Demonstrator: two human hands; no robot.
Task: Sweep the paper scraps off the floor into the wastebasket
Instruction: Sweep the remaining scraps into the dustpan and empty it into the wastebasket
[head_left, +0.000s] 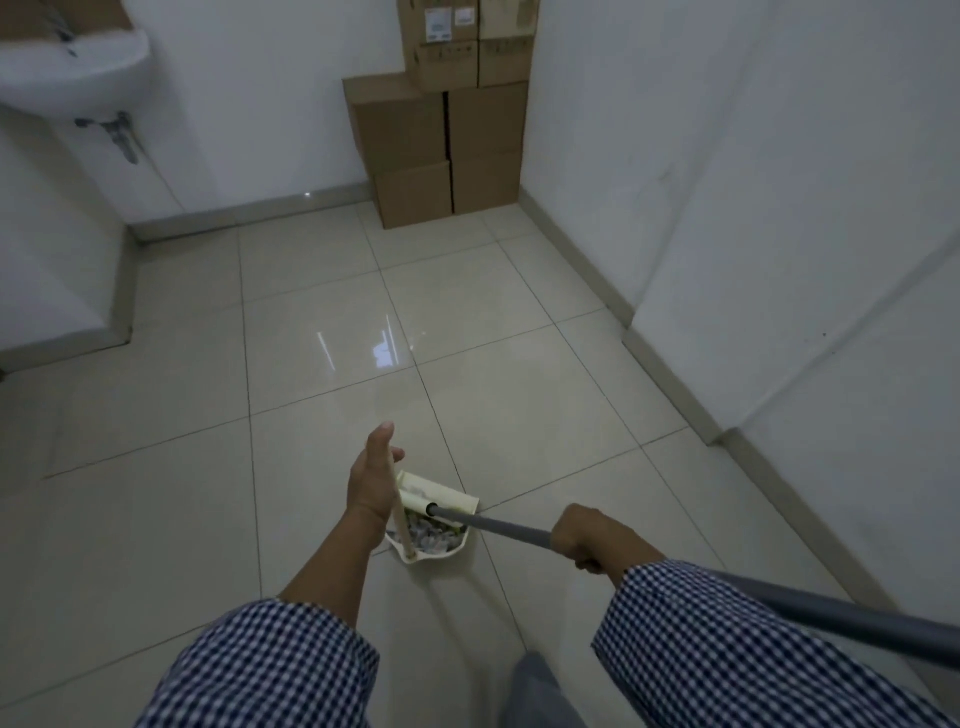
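A cream dustpan (415, 555) lies on the tiled floor just in front of me, with a heap of paper scraps (423, 532) inside it. My left hand (371, 480) holds the pan's thin cream upright handle (404, 535), thumb pointing forward and one fingertip showing past the stick. My right hand (584, 535) grips the grey pole of the broom (498, 526). The cream broom head (441, 496) rests at the mouth of the dustpan, against the scraps. No wastebasket is in view.
Stacked cardboard boxes (441, 145) fill the far corner. A white wall-mounted sink (78, 73) hangs at the upper left. White walls with grey skirting (670, 374) close in on the right and behind. Glossy beige floor tiles (322, 322) stretch ahead.
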